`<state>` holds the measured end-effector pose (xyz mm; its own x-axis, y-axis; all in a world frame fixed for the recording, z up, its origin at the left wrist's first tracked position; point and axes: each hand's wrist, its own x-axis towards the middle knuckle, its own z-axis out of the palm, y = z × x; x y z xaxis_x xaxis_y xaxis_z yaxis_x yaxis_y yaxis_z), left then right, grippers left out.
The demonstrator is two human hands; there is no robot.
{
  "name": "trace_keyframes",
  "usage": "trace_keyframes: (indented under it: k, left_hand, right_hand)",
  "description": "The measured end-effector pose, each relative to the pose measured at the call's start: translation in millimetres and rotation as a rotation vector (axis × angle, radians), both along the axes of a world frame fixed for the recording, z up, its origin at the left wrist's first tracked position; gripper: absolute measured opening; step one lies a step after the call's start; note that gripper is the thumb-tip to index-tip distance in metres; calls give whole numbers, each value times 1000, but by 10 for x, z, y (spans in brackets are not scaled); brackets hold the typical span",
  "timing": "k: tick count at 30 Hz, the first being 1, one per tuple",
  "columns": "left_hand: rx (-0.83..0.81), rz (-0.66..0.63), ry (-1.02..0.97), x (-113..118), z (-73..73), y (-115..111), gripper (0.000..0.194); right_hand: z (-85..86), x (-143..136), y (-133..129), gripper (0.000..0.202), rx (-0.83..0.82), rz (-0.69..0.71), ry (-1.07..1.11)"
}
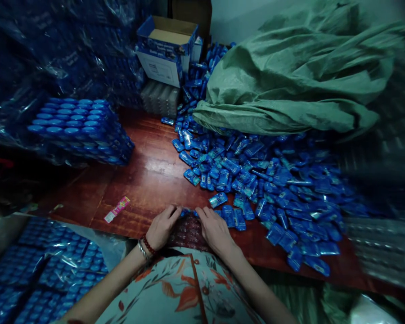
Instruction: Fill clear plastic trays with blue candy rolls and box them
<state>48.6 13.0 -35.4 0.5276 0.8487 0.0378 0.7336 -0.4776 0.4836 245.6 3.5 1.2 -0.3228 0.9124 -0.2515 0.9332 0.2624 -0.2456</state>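
At the table's front edge, a clear plastic tray (188, 233) with rows of small hollows lies close to my body. My left hand (162, 227) is at its left side, fingers bent over the far corner by small blue packs (185, 211). On the right side, my right hand (216, 228) has its fingertips at the far edge, also by a blue pack. What the fingertips hold is too small to make out. Just beyond my right hand, a single blue pack (218, 199) lies on the table (155, 180).
A large heap of blue packs (256, 180) spreads right, under a green sack (290, 85). Stacked blue packs (77, 128) stand left, with an open box (165, 49) on clear trays (160, 98) behind. A pink strip (117, 209) lies left; clear trays (384, 247) are far right.
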Motion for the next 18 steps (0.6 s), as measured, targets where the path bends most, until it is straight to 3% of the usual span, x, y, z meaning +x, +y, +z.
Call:
trace_keyframes:
  k: [4,9,14,18]
  left_hand:
    - [-28,-78,244,154,186,39,36]
    - [-47,-235,494,442,382,210,23]
    - [23,-236,461,470,344,356,23]
    - [31,-100,321,441,246,532,31]
  right_hand:
    - [25,-55,-11,46,-18,4,-35]
    - [78,-146,25,38,-9,10,-96]
    - [-78,-84,45,38,89,-65,-44]
    - [-250,160,132,42,188,-167,365]
